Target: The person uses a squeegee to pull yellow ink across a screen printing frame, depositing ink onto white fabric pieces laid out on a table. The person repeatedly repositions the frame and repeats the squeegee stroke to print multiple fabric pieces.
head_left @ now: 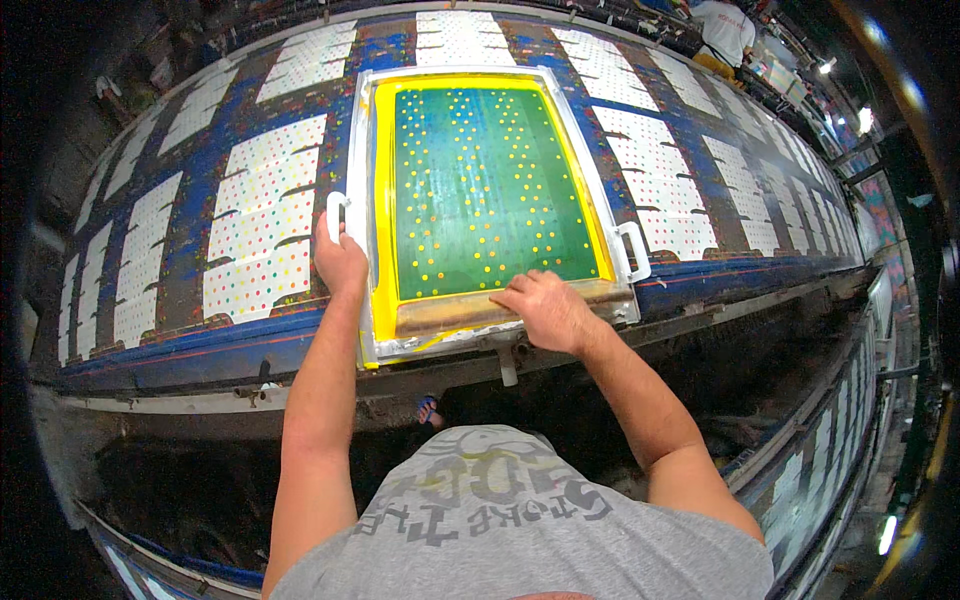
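A printing screen (485,185) in a pale metal frame lies on the long table, its green mesh dotted with yellow spots and edged with yellow ink. My left hand (340,255) is wrapped round the white handle (338,205) on the frame's left side. A matching handle (636,250) is on the right, with no hand on it. Along the screen's near end lies a brownish squeegee bar (445,315). My right hand (545,310) is on this bar with bent fingers, gripping it near the middle-right.
White fabric pieces (262,170) printed with coloured dots lie in rows on the blue table (680,285). Its near rail (215,395) runs before me. A second table (830,440) stands behind me at lower right. A person in a white shirt (725,30) is beyond the table's far edge.
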A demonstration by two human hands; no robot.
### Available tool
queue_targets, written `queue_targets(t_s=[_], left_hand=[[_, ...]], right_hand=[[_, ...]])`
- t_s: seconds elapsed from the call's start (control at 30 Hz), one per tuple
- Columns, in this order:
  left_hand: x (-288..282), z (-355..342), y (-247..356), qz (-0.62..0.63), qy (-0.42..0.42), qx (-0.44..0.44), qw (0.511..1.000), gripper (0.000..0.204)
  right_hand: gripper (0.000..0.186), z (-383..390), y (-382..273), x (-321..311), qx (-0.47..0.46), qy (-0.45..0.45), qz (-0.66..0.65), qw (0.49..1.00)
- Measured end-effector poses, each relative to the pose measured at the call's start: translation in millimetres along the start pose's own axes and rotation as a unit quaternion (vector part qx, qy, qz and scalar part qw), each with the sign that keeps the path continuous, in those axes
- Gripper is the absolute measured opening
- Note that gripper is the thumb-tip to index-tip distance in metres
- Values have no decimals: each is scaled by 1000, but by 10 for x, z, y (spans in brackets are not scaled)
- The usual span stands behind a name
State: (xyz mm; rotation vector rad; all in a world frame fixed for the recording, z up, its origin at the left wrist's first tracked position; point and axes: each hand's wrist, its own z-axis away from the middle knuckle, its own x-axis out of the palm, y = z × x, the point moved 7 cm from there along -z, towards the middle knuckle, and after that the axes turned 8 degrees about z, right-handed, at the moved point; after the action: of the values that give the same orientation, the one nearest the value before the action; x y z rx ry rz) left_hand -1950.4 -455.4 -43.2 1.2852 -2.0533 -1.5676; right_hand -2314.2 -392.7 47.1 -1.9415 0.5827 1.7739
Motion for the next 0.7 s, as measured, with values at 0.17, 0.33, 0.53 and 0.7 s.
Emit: queue_targets(t_s=[0.17, 0.33, 0.53, 0.7], left_hand=[[-25, -3, -9, -33, 22, 1, 999, 46], [-46, -69, -175, -72, 21, -27, 997, 36], [-106, -126, -222, -136, 48, -1, 990, 32], [-117, -150, -233, -144, 45, -15, 988, 26]], right_hand=[[52, 255, -126, 18, -69, 27, -37, 997], [61, 483, -3, 31, -96, 25, -77, 992], [64, 934, 825, -157, -63, 132, -220, 964], [66, 1278, 2013, -129, 244, 228, -111, 936]])
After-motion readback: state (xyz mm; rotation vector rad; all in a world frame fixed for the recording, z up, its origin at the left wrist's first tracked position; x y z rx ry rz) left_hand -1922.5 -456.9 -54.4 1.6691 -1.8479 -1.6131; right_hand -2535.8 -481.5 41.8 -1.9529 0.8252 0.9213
